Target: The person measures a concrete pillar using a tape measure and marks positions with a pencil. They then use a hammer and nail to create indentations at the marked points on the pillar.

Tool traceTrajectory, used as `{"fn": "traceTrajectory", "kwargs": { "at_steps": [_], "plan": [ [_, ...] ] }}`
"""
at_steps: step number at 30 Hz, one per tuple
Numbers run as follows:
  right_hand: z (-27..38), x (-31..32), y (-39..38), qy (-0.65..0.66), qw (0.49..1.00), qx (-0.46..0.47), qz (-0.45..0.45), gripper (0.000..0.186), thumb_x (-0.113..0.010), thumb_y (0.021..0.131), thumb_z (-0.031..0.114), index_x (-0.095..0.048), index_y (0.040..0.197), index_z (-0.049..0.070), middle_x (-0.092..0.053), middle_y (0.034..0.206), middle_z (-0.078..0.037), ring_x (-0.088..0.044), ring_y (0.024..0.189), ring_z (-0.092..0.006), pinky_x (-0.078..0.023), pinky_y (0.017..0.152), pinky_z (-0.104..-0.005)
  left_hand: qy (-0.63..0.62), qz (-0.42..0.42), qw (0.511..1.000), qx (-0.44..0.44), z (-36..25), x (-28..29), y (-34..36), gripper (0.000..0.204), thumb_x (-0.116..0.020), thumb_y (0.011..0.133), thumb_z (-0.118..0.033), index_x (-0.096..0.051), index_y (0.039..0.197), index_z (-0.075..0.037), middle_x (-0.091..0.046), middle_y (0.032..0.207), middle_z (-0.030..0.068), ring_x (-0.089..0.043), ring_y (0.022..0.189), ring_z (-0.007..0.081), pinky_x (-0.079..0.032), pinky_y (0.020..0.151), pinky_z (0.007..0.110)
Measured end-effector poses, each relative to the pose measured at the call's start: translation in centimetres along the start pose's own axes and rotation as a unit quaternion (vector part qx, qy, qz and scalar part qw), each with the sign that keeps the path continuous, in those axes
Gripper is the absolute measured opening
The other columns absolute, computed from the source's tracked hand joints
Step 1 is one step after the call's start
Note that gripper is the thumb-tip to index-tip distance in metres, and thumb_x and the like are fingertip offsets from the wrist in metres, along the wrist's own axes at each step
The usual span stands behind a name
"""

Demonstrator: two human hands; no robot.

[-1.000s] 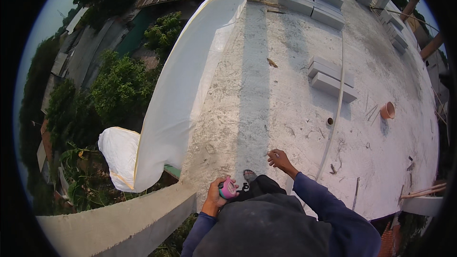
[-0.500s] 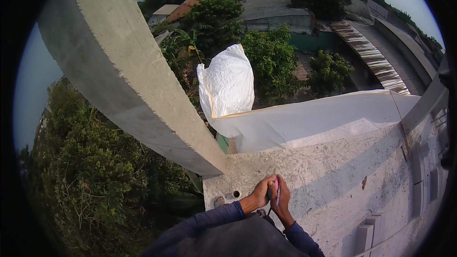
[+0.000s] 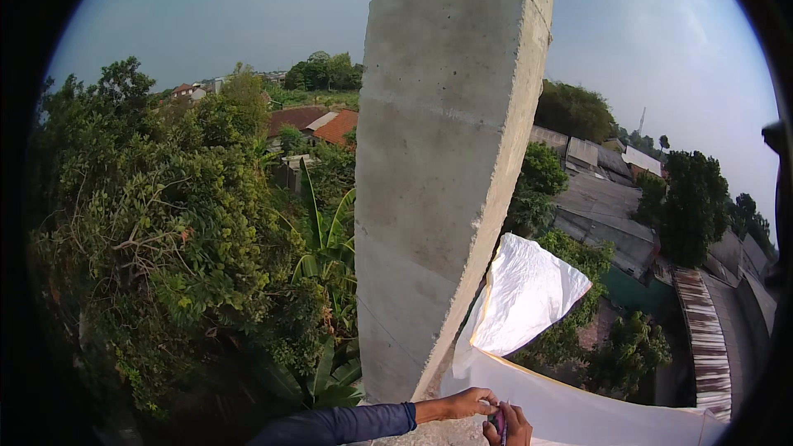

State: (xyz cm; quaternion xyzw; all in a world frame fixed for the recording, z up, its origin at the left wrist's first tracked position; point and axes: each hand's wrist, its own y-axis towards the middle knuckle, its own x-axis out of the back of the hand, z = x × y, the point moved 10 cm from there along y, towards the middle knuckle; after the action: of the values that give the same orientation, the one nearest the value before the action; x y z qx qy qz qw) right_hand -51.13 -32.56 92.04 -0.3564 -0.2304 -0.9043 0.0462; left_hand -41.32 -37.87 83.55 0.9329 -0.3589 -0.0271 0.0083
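Low in the view, my left hand (image 3: 469,404) reaches in from the left, its fingers pinched together close to my right hand. What they pinch, if anything, is too small to make out. My right hand (image 3: 515,427) is closed around a small pink-and-dark object (image 3: 500,422), whose kind I cannot tell. Just beyond both hands hangs a white sheet (image 3: 570,400) with a yellow-orange cord along its top edge. One loose part of the sheet (image 3: 533,289) billows up beside the concrete column (image 3: 438,198).
The column rises tall just ahead of me, and a strip of rough concrete floor (image 3: 438,431) shows at its foot. Past the edge, trees (image 3: 182,256) stand at the left. Lower down at the right lie roofs (image 3: 607,198) and a rusty corrugated sheet roof (image 3: 702,339).
My view has swung up and to the left, so the column now stands mid-picture and most of the floor has left view. My hands, clasped together before, are now slightly apart.
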Motion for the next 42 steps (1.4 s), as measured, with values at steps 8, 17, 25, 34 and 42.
{"fn": "traceTrajectory", "kwargs": {
  "at_steps": [8,17,25,34,42],
  "plan": [
    [20.0,16.4,13.5,-0.323,0.901,0.273,-0.103,0.059,-0.076,0.073,0.017,-0.058,0.126,-0.001,-0.062,0.11,-0.023,-0.063,0.09,-0.0407,-0.053,0.073,-0.0486,0.221,-0.194,0.906,-0.303,-37.1,17.1,-9.8,0.031,-0.062,0.106,-0.029,-0.06,0.12,-0.002,-0.066,0.113,0.0076,-0.061,0.111,0.0156,-0.049,0.098,0.034],
    [44.9,31.5,25.1,-0.46,0.674,0.422,-0.395,0.051,-0.069,0.079,0.004,-0.057,0.129,0.003,-0.06,0.119,-0.016,-0.065,0.087,-0.0311,-0.057,0.072,-0.0442,0.25,-0.408,0.703,-0.526,-74.1,32.9,-23.4,0.037,-0.066,0.102,-0.037,-0.07,0.119,-0.005,-0.072,0.1,0.0031,-0.065,0.092,0.0117,-0.051,0.079,0.03],
    [57.6,35.2,34.0,-0.535,0.558,0.451,-0.446,0.031,-0.068,0.095,0.019,-0.061,0.124,0.008,-0.066,0.11,-0.008,-0.068,0.092,-0.0231,-0.065,0.079,-0.039,0.139,-0.457,0.657,-0.583,-86.4,40.3,-24.5,0.034,-0.069,0.099,-0.034,-0.072,0.119,-0.007,-0.072,0.102,0.0053,-0.065,0.093,0.017,-0.052,0.082,0.036],
    [60.1,37.0,38.6,-0.548,0.543,0.438,-0.461,0.024,-0.071,0.095,0.011,-0.062,0.117,0.01,-0.067,0.102,-0.007,-0.068,0.09,-0.0216,-0.064,0.08,-0.038,0.127,-0.477,0.657,-0.57,-92.2,43.7,-22.2,0.031,-0.071,0.095,-0.03,-0.074,0.113,-0.005,-0.073,0.099,0.0057,-0.063,0.09,0.0162,-0.051,0.08,0.035],
    [60.1,36.8,42.3,-0.576,0.557,0.403,-0.443,0.024,-0.069,0.098,0.016,-0.063,0.119,0.009,-0.068,0.102,-0.008,-0.068,0.09,-0.021,-0.064,0.083,-0.0365,0.14,-0.523,0.627,-0.56,-93.0,47.9,-20.2,0.035,-0.077,0.091,-0.029,-0.077,0.111,0.0,-0.074,0.116,0.0201,-0.071,0.102,0.0301,-0.055,0.092,0.041]
  ]
}}
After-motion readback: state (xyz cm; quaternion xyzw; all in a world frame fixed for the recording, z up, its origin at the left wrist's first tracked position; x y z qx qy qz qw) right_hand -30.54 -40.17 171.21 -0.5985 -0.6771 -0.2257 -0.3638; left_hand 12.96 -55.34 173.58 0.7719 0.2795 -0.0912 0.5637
